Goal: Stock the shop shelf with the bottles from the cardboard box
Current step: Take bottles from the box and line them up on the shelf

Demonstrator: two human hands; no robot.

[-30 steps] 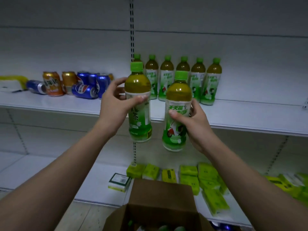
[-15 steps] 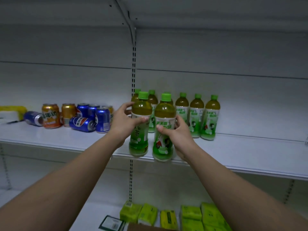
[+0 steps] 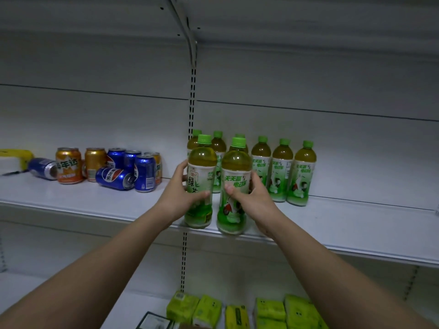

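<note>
Left hand (image 3: pixel 177 198) and right hand (image 3: pixel 251 200), fingers clamped on bottles (image 3: pixel 201 184) at shelf (image 3: pixel 356 224) lip; early release risks tipping off or toppling row (image 3: pixel 281 169).

Looking forward from head height, tilting slightly down, sitting at arm's reach from the middle shelf (image 3: pixel 95 200) (a single wide-angle view, edges bending), catching the shelf below along the bottom.

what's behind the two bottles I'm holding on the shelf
Behind the left-hand bottle and right-hand bottle stands a back row of bottles. Three there show mainly caps and shoulders; their lower parts are covered.
</note>
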